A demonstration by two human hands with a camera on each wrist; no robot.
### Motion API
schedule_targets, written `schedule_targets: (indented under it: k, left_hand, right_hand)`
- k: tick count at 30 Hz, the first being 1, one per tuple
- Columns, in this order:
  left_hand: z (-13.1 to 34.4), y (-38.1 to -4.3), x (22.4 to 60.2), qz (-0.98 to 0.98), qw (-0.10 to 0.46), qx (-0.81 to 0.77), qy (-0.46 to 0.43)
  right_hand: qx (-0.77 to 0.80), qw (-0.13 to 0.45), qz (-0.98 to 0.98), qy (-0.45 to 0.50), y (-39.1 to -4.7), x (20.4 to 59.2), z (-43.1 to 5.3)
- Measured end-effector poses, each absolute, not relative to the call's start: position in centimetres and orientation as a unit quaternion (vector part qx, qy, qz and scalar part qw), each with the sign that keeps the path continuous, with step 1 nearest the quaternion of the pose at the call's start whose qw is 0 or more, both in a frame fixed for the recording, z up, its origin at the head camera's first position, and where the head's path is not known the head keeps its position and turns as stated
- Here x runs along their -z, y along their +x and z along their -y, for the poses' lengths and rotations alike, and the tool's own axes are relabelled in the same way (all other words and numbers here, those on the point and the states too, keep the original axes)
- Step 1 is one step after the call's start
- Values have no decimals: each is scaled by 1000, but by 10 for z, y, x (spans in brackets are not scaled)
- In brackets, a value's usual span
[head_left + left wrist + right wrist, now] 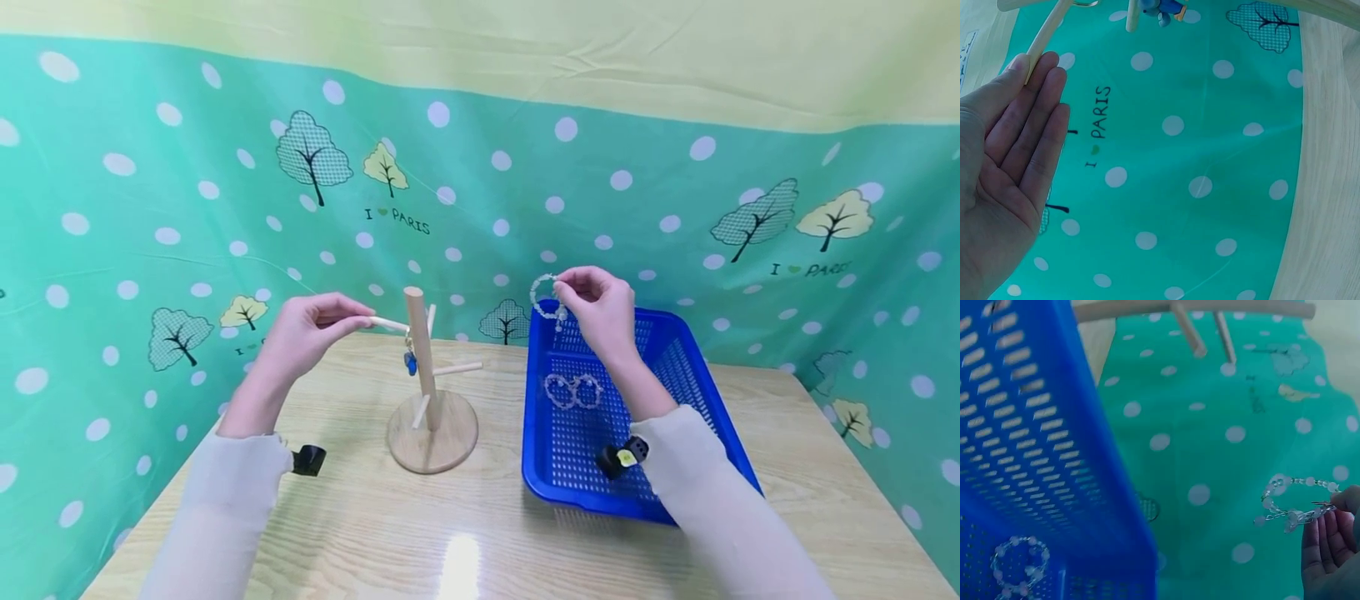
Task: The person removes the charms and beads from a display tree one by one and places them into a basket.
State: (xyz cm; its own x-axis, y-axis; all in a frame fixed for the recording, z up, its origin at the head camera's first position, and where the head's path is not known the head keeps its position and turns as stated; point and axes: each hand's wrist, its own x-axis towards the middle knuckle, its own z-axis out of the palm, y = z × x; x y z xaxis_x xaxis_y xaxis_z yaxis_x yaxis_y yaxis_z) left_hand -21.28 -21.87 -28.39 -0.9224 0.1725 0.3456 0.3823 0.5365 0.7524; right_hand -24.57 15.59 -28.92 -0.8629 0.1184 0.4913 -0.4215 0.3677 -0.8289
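Note:
My left hand [303,333] pinches the tip of an upper-left peg [388,323] on a wooden peg stand [422,350], with thumb and fingertips; the left wrist view shows the other fingers extended beside it. From that peg, close to the post, hangs a keychain with a small blue figure [410,363]. Over the far left corner of a blue basket [527,433], my right hand [603,308] holds up a clear and pale pink beaded bracelet [1294,517] between thumb and fingertips. The bracelet hangs as an open loop with small charms dangling.
Inside the basket lie two pale pink beaded bracelets [573,392] side by side. The stand's round base [450,446] sits on the wooden table [360,517] left of the basket. Other bare pegs [457,368] stick out from the post. A green dotted cloth [465,192] hangs behind.

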Motion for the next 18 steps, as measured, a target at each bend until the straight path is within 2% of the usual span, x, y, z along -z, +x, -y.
schedule_targets:
  k: [10, 18]
  left_hand:
    - [218, -214, 285, 867, 111, 460, -156]
    - [218, -214, 286, 863, 118, 463, -165]
  right_hand:
    - [-507, 228, 831, 34, -283, 331, -180]
    - [-454, 174, 874, 21, -300, 364, -196]
